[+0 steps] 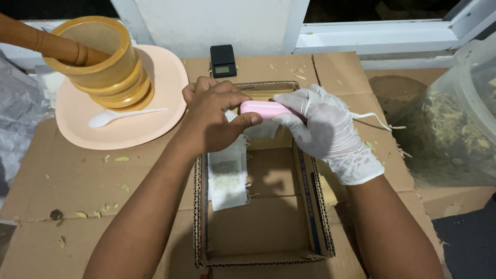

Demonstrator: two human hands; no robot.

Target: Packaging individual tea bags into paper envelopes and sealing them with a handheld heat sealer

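a small pink handheld device [263, 109] is held between both hands over an open cardboard box [261, 206]. the right hand [325, 132], covered by a white glove, is wrapped around the device's right end, its fingers [294, 103] curled closed on it. the left hand [212, 116], bare, is closed on the device's left end, with the thumb pressed along the underside and the other fingers folded over the top. a thin white cord [369, 118] is seen running from behind the gloved hand toward the right.

just beneath the hands, a small white pouch [227, 178] with pale filling is seen hanging down into the box, its upper edge hidden by the left hand; whether it is caught in the device cannot be told.

the box is set on flattened cardboard sheets [77, 181] covering the tabletop, where dried leaf scraps [121, 159] are scattered. to the left, a peach-coloured plate [165, 82] is seen carrying a yellow wooden mortar [101, 59] with a pestle [36, 39] leaning in it, and a white plastic spoon [121, 116] beside the mortar. a small black digital scale [223, 61] is placed just beyond the box, near the wall. at the right edge, a clear plastic bag [454, 124] filled with dried crushed leaves is seen, well apart from the hands.
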